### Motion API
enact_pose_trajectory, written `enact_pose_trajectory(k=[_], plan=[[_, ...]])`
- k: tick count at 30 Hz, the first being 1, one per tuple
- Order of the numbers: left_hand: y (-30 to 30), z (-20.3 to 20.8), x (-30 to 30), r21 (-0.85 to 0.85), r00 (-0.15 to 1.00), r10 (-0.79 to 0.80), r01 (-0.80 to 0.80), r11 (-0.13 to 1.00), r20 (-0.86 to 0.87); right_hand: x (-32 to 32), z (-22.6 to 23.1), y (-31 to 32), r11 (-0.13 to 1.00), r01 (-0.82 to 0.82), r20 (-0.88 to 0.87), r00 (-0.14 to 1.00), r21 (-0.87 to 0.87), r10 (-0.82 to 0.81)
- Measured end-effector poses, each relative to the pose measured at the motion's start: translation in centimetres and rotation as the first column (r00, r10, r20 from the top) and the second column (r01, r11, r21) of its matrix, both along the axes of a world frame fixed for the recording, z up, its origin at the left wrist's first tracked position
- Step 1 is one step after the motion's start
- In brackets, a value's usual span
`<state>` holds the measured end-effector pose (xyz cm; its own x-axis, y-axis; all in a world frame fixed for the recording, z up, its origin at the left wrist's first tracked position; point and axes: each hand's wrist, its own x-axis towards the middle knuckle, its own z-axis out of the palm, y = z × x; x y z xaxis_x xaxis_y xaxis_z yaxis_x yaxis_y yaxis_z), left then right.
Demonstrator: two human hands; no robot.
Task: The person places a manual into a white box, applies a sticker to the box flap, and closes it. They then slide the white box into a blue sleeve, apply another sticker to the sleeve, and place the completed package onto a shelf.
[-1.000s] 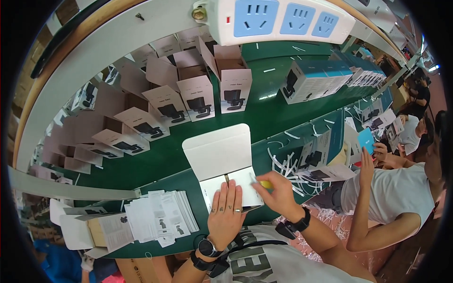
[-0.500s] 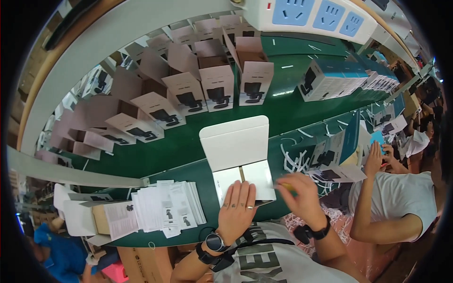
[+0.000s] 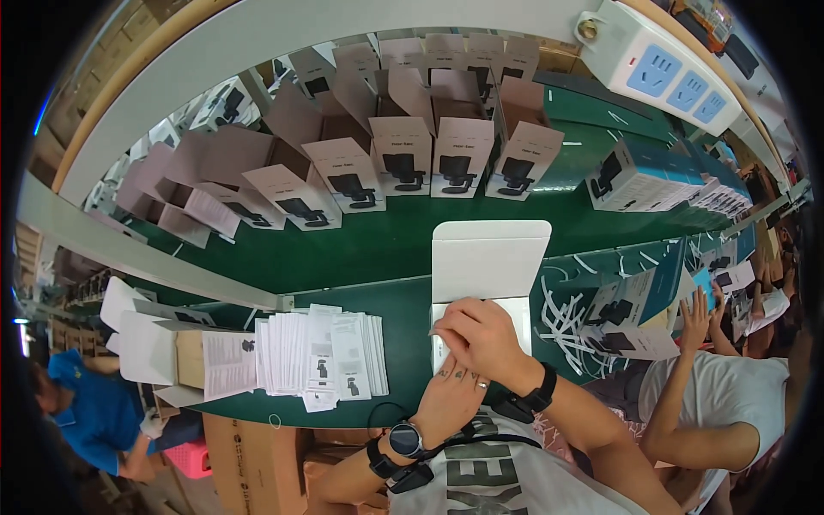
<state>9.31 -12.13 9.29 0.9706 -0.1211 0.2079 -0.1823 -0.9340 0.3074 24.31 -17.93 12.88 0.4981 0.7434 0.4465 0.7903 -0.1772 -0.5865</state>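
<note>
A white carton (image 3: 492, 262) lies in front of me, its lid standing raised at the far side. My left hand (image 3: 448, 396) rests on the carton's near part, fingers stretched out and their tips hidden beneath my right hand. Crossing over it, my right hand (image 3: 485, 339) is closed in a pinch above the carton's left edge. What that pinch holds, if anything, is hidden. To the left lies a fanned stack of printed leaflets (image 3: 287, 352).
Upright open boxes (image 3: 463, 159) form a row along the far green shelf. White strips (image 3: 562, 322) lie right of the carton. A power strip (image 3: 661, 69) hangs at upper right. A co-worker in a white shirt (image 3: 721, 399) sits at the right, another in blue (image 3: 90, 403) at the left.
My right hand has moved left from beside the carton to over it, crossing my left hand. Its fingers have closed into a pinch. The whole view has shifted.
</note>
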Motion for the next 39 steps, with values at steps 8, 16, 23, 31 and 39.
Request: enact_pose_trajectory(k=[8,16,23,31,39], plan=[[1.1,0.0,-0.6,0.006,0.989,-0.050,0.052,0.999,-0.142,-0.7,0.4,0.4,0.994,-0.057,-0.078,0.996,-0.093,0.050],[3.2,0.8,-0.4,0.047,0.996,-0.060,0.057,0.997,0.062,4.2,2.6,-13.7,0.894,0.412,-0.069,0.901,-0.176,-0.429],[4.9,3.5,-1.9,-0.048,0.995,-0.102,0.101,0.994,-0.007,3.5,3.0,-6.2,0.833,0.475,-0.927,0.358,0.284,0.112],[6.9,3.5,-2.7,-0.795,0.991,-0.098,-0.011,0.607,-0.089,-1.1,6.7,-10.6,0.967,-0.254,-0.515,0.831,-0.018,0.209],[7.8,3.2,-3.3,-0.893,0.996,-0.088,0.013,0.451,-0.030,-2.0,6.0,0.8,0.925,-0.375,-0.394,0.842,0.066,0.369]])
